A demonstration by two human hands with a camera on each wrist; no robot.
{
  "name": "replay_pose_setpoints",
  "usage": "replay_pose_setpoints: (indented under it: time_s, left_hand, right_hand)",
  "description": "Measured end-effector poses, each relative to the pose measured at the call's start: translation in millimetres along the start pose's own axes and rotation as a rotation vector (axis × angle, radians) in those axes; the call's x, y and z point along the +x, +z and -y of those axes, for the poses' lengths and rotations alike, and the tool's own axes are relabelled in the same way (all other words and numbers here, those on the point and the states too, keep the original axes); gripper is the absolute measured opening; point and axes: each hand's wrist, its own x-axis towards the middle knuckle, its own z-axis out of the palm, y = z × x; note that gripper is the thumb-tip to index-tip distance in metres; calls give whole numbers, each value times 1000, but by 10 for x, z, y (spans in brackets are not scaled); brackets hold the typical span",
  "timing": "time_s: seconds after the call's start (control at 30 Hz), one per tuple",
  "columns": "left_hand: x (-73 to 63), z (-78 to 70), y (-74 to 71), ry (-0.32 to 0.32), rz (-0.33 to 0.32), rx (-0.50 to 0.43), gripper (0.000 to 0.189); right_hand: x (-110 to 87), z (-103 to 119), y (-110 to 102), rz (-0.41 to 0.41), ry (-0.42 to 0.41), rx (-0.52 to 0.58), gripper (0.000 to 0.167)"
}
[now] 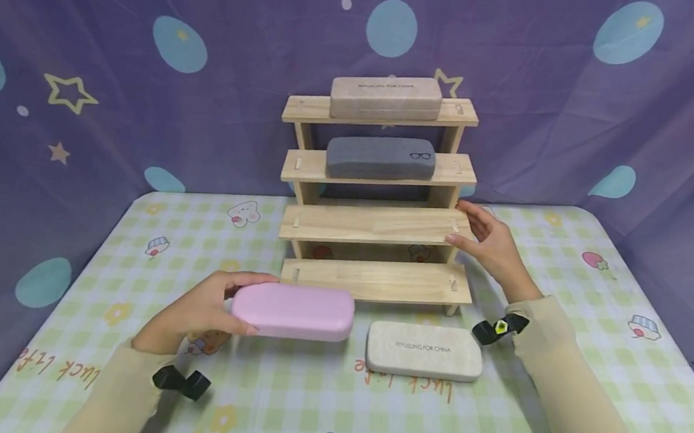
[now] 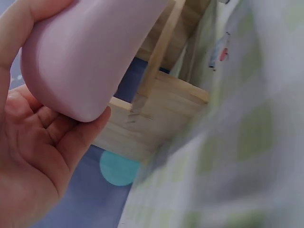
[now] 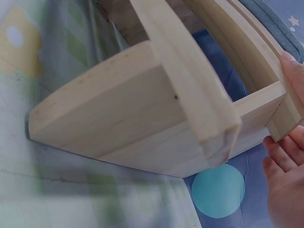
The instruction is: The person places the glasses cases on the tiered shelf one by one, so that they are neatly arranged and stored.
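My left hand (image 1: pixel 206 311) grips the left end of a pink glasses case (image 1: pixel 292 311), thumb at the front and fingers behind. The case is held in front of the lowest step of a wooden tiered stand (image 1: pixel 372 279). In the left wrist view, the pink case (image 2: pixel 90 57) lies between thumb and curled fingers. My right hand (image 1: pixel 494 248) holds the right end of the stand's second step from the bottom. The right wrist view has the thumb against that board and the fingertips under its end. A cream glasses case (image 1: pixel 424 360) lettered "REFUELING FOR CHINA" lies before the stand.
A beige glasses case (image 1: pixel 386 102) rests on the top step, and a grey-blue one (image 1: pixel 381 160) on the step below. The stand is on a green checked tablecloth (image 1: pixel 278 405). Behind it hangs a purple patterned curtain (image 1: pixel 247 19).
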Motion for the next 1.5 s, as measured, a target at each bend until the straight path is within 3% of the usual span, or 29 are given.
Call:
replay_pose_setpoints:
  time_s: [0.43,1.2,1.5]
  left_hand:
    - [266,-166,11,17,-62,-24,69]
    - [965,-451,52,193,-132,9,74]
    - [1291,-483,88,143,-112,-61,72]
  right_hand:
    - [3,12,-2,9,18,-3,70]
    - [-2,-6,-3,15,5,-43,70]
    - [1,9,-6,10,10,-43,69]
